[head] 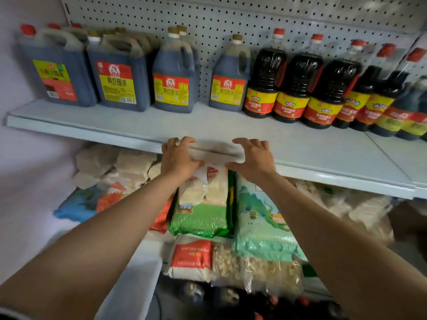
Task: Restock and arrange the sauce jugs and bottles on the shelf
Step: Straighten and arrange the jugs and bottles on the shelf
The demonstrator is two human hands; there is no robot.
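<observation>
- The sauce jugs (122, 82) stood along the back of the pale shelf (143, 125), against a pegboard wall (231, 17): dark liquid in handled plastic bodies, with yellow-and-red labels.
- The leftmost jug (57, 70) wore a red cap; the next front ones had tan caps, and more jugs stood behind them.
- A gap of bare shelf separated the third front jug (173, 82) from a lone fourth jug (228, 82).
- Just right of that one ran a row of dark bottles (293, 88) with red caps and red-and-yellow labels, touching shoulder to shoulder.
- The bottles at the far right were blurred and cut by the frame edge, so their count could not be told.
- The rear jugs showed only caps and handles.
- Both hands held a whitish, smeared cloth (215, 151) at the shelf's front lip; what exactly it was stayed hard to make out.
- The left hand (178, 158) had its fingers curled over the cloth's left end, thumb under it.
- The right hand (254, 158) lay on the right end with fingers bent over the top, thumb underneath against it.
- The jugs and bottles stood well back from the fingers, none touched.
- Below the shelf lay stacked bags of grain (203, 204), partly hidden by the forearms.
</observation>
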